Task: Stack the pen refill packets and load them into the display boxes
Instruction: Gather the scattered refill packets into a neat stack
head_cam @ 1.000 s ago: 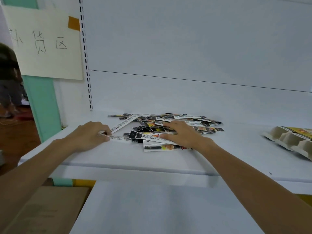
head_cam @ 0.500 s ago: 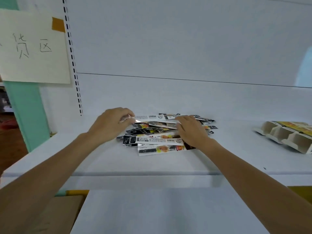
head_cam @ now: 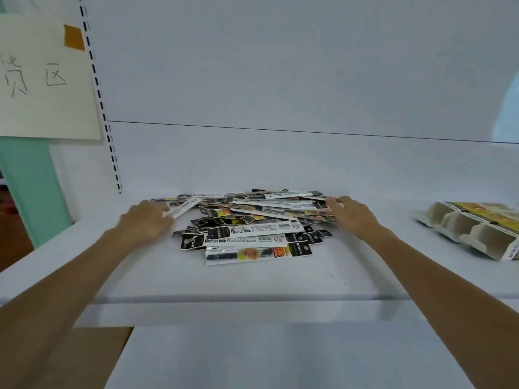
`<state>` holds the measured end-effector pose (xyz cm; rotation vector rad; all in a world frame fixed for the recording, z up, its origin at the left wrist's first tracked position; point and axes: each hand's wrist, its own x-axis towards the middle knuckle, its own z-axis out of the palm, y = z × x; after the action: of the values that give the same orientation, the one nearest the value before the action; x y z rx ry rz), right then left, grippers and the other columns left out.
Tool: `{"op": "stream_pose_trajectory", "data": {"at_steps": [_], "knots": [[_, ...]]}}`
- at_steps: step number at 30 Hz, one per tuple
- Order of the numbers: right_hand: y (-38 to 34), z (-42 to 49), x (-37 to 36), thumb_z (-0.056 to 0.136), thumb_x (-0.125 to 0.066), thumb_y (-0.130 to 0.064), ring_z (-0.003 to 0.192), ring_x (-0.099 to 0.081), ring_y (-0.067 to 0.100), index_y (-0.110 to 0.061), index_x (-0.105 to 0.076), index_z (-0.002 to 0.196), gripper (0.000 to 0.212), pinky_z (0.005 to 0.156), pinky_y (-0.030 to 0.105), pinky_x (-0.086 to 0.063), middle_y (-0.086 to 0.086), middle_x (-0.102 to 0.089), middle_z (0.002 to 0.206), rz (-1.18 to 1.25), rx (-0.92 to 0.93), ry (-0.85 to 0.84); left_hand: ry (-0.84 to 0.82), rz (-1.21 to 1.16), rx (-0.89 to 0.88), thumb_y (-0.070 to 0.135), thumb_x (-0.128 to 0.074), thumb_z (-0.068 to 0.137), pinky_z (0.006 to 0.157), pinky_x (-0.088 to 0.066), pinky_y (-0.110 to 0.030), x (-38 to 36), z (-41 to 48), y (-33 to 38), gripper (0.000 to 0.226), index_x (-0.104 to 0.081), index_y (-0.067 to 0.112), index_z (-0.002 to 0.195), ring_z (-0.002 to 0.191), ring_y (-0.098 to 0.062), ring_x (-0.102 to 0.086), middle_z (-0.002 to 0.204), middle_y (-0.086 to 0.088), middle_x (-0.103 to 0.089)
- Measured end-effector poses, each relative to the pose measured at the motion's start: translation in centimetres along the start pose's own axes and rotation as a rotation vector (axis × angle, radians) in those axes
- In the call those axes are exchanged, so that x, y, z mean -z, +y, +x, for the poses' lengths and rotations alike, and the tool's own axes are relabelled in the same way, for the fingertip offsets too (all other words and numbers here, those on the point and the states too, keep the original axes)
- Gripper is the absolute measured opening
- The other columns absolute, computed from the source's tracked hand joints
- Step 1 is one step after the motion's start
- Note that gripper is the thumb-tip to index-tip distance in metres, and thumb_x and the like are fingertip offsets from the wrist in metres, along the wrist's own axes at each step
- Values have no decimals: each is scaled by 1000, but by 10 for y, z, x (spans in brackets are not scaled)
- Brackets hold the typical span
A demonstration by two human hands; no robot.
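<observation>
Refill packets [head_cam: 252, 228] lengthwise left-to-right

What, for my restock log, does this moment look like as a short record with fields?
packets: loose pile on the white shelf, unstacked
left hand: at pile's left end, against a white packet; grip unclear
right hand: fingers resting on pile's right end
display boxes: lying at shelf's right, apart from pile, visible compartments empty
sign: handwritten paper, taped upper left

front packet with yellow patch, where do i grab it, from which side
Probably pinch the front packet by its black right end from the near side: it lies flat along the shelf, that end and near edge free, far edge under the pile.
</observation>
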<state>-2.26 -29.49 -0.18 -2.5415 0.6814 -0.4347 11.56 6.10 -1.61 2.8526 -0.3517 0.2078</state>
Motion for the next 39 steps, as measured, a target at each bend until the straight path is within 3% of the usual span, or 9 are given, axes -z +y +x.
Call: {"op": "stream_pose_trajectory", "data": {"at_steps": [4,7,14,20,23,25,28,31,39], "knots": [[-1,9,-10,99,-33,-39,124,-43,34,-8,-40,135,49,100,40,-34,17,-46,136,-148,70,-127,33,-92,-27,29,-57,89,84,-45,-35,1,-9,-22,27,-62,17,113,99,-29,-55,112,-11,-62],[-8,19,-21,99,-24,-45,113,-50,30,-10,-58,102,49,89,36,-36,13,-59,115,-110,58,-120,170,-221,4,19,-61,86,77,-45,-34,3,-16,-24,22,-64,15,108,88,-30,-56,110,-13,-64],[-46,11,-47,97,-23,-48,84,-53,27,-18,-39,59,51,83,40,-46,8,-56,79,-181,300,-106,352,-371,-240,22,-57,91,64,-36,-17,22,-27,19,28,-63,17,118,84,-15,-53,109,-7,-65],[-35,17,-37,100,-29,-32,81,-48,28,-7,-49,75,41,75,36,-37,16,-51,81,-79,301,-9,258,-215,-414,32,-48,95,92,-39,-38,7,-36,68,32,-59,21,122,108,-22,-53,114,-3,-63],[-11,23,-27,96,-34,-41,87,-50,30,-10,-52,71,44,76,36,-37,16,-55,86,-20,233,63,259,-299,-162,53,-40,91,101,-36,-43,1,-34,61,55,-48,18,132,124,-28,-44,133,-9,-51],[2,23,-21,95,-36,-48,102,-52,27,-6,-60,104,49,84,35,-37,15,-60,110,52,168,-36,94,-446,-16,73,-40,78,107,-30,-45,-1,-36,49,86,-32,18,142,133,-30,-34,146,-12,-36],[7,15,-22,90,-26,-65,135,-33,25,-17,-35,142,71,109,39,-24,6,-37,147,98,79,-245,-262,-466,-73,93,-42,47,115,-19,-45,-4,-50,40,126,-4,30,149,142,-24,-19,157,-3,-12],[-5,9,-31,91,-23,-65,141,-22,25,-14,-22,148,76,112,38,-17,7,-25,153,176,63,-224,-332,-428,-157,99,-39,29,116,-13,-48,-8,-58,50,145,4,30,148,144,-21,-11,158,0,-5],[-49,-5,-65,83,-28,-70,117,-48,31,-9,-34,137,81,98,44,-41,20,-49,131,160,120,-220,-236,-327,-69,78,-57,60,116,-11,-50,-25,-53,99,121,7,26,149,144,-31,3,156,-14,-2]]}}
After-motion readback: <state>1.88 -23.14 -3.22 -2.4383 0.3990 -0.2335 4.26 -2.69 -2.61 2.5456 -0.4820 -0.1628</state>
